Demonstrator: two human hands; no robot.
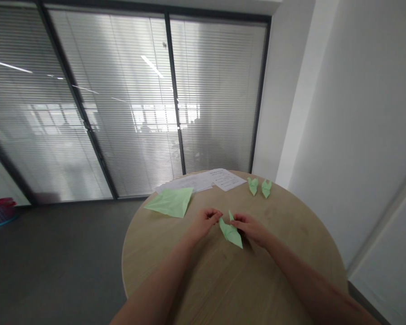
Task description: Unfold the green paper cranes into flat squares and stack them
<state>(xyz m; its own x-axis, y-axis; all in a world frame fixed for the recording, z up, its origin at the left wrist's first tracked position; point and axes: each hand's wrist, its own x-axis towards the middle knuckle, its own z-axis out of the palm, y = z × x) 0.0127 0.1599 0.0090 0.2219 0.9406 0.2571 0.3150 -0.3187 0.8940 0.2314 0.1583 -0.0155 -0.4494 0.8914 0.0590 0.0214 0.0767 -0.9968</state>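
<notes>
Between my hands, over the middle of the round table, is a folded light-green paper figure (pixel 230 233) with two thin points sticking up and a wider point aimed down to the right. My left hand (pixel 206 222) pinches the left point with thumb and fingertips. On the other side, my right hand (pixel 249 226) grips the paper near its right point, thumb and fingers closed on it. Two smaller finished-looking green folded paper figures, the left one (pixel 253 185) and the right one (pixel 266 188), lie at the table's far right.
A creased sheet of green paper (pixel 172 201) lies at the far left of the wooden table (pixel 149 253). Behind it are white sheets, one printed (pixel 228 179). Glass partitions with blinds (pixel 219 99) stand beyond; a white wall (pixel 365 113) is at right, a basket (pixel 0 212) on the floor.
</notes>
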